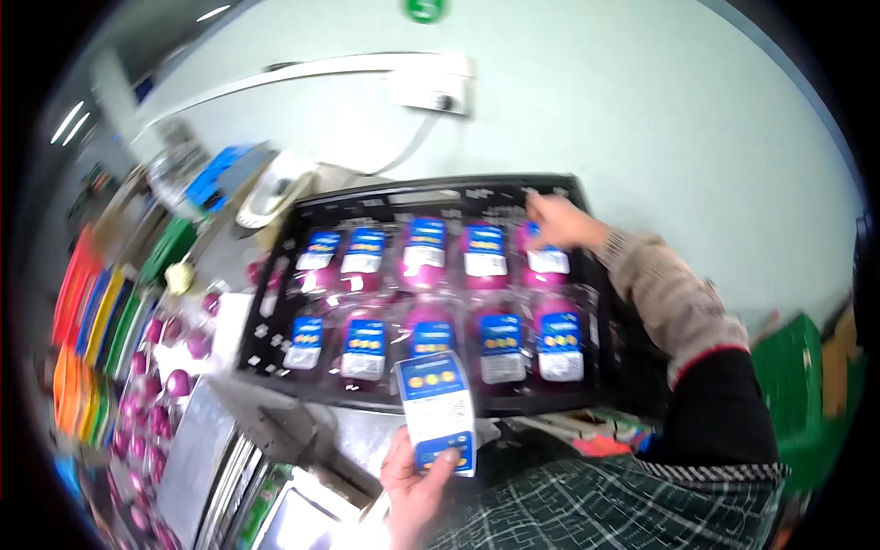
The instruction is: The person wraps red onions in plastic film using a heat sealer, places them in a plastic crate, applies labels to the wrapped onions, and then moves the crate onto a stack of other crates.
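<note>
My left hand holds a short strip of blue-and-white printed labels at its lower end, over the tray's near edge. In front of me sits a black plastic crate. Inside it, two rows of clear-wrapped packs of round purple produce, which look like red onions, each bear a similar label. At the far right corner my right hand rests over the label of the last back-row pack, thumb and forefinger apart. The hand covers part of that label. The strip partly hides the middle front pack.
More purple produce in clear wrap lies at left. Beside it stand stacked coloured plastic crates. A metal machine with a bright screen is at the lower left. Green crates stand at right. The wall carries a socket box with a cable.
</note>
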Demonstrator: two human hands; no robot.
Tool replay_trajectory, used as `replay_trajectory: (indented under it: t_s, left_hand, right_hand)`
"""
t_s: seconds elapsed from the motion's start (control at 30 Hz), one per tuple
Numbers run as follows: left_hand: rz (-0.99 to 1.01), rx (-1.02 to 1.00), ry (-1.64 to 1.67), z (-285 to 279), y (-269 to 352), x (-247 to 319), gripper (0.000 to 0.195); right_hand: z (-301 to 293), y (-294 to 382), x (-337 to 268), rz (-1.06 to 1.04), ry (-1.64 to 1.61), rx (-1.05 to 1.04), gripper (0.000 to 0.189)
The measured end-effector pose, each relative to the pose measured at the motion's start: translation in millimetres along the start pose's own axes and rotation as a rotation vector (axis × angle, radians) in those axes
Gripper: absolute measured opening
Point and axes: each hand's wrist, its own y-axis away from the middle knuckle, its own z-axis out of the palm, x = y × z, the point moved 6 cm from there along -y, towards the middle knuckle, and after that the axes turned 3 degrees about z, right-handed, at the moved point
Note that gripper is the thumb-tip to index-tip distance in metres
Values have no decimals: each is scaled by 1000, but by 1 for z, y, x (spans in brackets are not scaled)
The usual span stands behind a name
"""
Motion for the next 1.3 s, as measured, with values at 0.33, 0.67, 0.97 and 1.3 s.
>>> replay_trajectory:
  t_s: [0.33, 0.67, 0.97, 1.3]
  left_hand:
    - [270, -227, -207, -23, 13, 1, 33]
    - [304, -39, -310, -58, 42, -22, 13]
    - [-249, 419, -20, -67, 149, -154, 28]
    - [-207, 889, 149, -88, 151, -291, 36]
  right_hand:
    - [13, 101, -300, -235, -825, -610, 44]
    - [8, 176, -382, -569, -513, -214, 26]
    - [31, 229, -342, -472, -460, 118, 37]
    - [37, 248, -279, -282, -235, 223, 39]
